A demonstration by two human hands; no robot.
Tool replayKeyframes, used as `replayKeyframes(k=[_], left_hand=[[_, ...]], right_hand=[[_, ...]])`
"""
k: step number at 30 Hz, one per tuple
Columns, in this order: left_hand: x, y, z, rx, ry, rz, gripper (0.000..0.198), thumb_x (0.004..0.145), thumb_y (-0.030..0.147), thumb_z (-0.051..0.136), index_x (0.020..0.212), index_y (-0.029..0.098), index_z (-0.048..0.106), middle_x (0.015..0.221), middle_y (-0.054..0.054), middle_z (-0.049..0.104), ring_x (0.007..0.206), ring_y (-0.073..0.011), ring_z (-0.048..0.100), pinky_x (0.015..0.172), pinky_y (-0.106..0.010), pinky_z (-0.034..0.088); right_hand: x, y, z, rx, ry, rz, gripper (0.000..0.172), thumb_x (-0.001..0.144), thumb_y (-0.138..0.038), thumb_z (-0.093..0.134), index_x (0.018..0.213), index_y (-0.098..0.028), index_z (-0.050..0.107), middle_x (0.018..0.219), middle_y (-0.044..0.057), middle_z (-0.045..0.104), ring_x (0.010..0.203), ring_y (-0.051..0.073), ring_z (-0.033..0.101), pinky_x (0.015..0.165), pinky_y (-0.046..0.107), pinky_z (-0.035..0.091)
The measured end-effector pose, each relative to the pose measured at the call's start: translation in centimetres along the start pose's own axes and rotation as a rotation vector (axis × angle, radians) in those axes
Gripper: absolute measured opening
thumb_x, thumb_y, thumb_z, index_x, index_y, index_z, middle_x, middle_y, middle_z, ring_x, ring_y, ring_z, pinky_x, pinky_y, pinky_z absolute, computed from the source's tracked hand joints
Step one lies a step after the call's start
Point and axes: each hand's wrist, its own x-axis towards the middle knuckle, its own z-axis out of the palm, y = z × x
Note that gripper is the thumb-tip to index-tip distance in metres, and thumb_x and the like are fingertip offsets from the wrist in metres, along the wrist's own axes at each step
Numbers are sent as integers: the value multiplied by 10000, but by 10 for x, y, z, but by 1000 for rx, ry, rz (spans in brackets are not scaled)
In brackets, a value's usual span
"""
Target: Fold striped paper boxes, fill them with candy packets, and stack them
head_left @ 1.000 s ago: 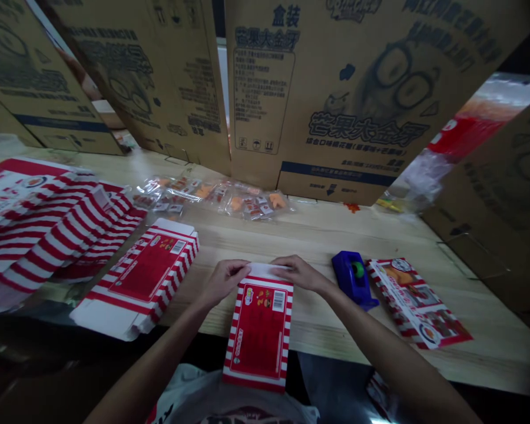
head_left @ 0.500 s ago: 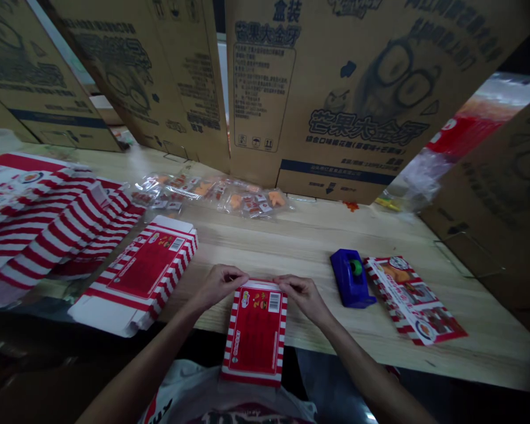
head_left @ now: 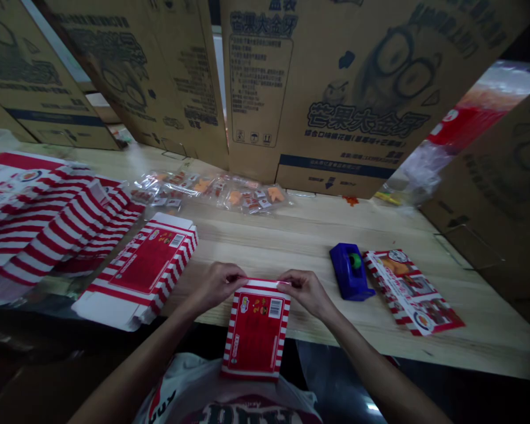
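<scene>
A red box with white-striped edges (head_left: 257, 330) lies between my hands, its near end against my shirt and its far end at the table's front edge. My left hand (head_left: 221, 284) pinches the far left corner of its end flap. At the far right corner, my right hand (head_left: 307, 290) grips the same flap between thumb and fingers. The flap stands partly raised, with a white strip below its red edge. Left of my left hand rests a stack of flattened boxes (head_left: 143, 259) of the same print. Right of my right hand stands a blue tape dispenser (head_left: 350, 277) with a green core.
Striped red-and-white cartons (head_left: 48, 218) are heaped at the left. Clear packets with orange pieces (head_left: 251, 197) lie along the back, below tall brown cardboard boxes (head_left: 335, 100). A printed red-and-white packet (head_left: 413, 291) is at the right, on the wooden table (head_left: 309, 235).
The flap at the box's far end shows more of its white strip and red edge now. My hands stay at its two corners; the view has shifted slightly.
</scene>
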Motion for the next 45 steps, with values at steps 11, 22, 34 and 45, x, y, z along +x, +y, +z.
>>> replayKeyframes(k=[11, 22, 34, 45], left_hand=[[8, -1, 7, 12, -21, 48, 233, 837, 211, 547, 643, 142, 657, 626, -19, 634, 581, -113, 553, 564, -205, 385], [0, -19, 20, -69, 14, 141, 153, 831, 247, 641, 727, 143, 681, 728, -47, 635, 688, -138, 578, 644, -233, 429], [-20, -17, 60, -849, 212, -404, 322, 715, 384, 754, 936, 162, 682, 825, -38, 699, 686, -164, 644, 627, -263, 517], [34, -8, 14, -922, 245, -464, 444, 523, 364, 876, 863, 155, 681, 700, -11, 709, 557, -151, 644, 537, -246, 532]], right_hand=[[-2, 7, 2, -45, 27, -61, 250, 796, -391, 671, 677, -172, 651, 656, 15, 655, 614, 161, 589, 587, 265, 466], [-4, 8, -1, -204, 41, -143, 230, 837, -343, 633, 681, -175, 652, 656, 24, 661, 612, 163, 593, 565, 259, 457], [-35, 31, 30, -71, 273, -316, 209, 913, -302, 583, 1085, -239, 682, 1146, 94, 675, 1085, 231, 618, 947, 390, 493], [-77, 67, -140, -327, 1037, 10, 329, 701, -500, 692, 701, -171, 680, 736, 56, 638, 662, 201, 546, 606, 317, 441]])
